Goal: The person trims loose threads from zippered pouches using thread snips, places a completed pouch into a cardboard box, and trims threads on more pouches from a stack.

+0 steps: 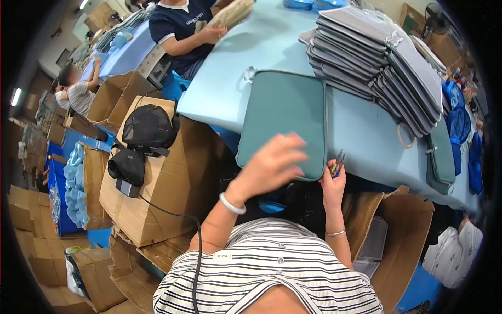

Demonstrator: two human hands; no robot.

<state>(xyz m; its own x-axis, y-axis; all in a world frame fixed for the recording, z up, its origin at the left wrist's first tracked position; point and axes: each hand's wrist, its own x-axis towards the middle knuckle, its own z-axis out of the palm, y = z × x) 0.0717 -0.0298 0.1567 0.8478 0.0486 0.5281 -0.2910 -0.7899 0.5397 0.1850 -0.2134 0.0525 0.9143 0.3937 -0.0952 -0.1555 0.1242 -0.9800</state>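
Observation:
A flat green zip case (287, 115) lies on the light blue table before me, a pale loop at its upper left corner. My left hand (272, 162) is over the lower part of the case, its fingers apart and slightly blurred. Nothing shows in it; I cannot tell whether it touches the fabric. At the lower right corner of the case, my right hand (333, 183) is closed around a pair of thread snips (338, 163), the metal blades pointing up.
Stacked grey cases (361, 57) stand on the blue tablecloth (371, 136) at right, near a beige ring (405, 135). A black bag (150, 128) rests on a cardboard box (157, 193) at left. Another open box (402, 230) stands at right. Across the table sits a person (183, 31) holding tan fabric.

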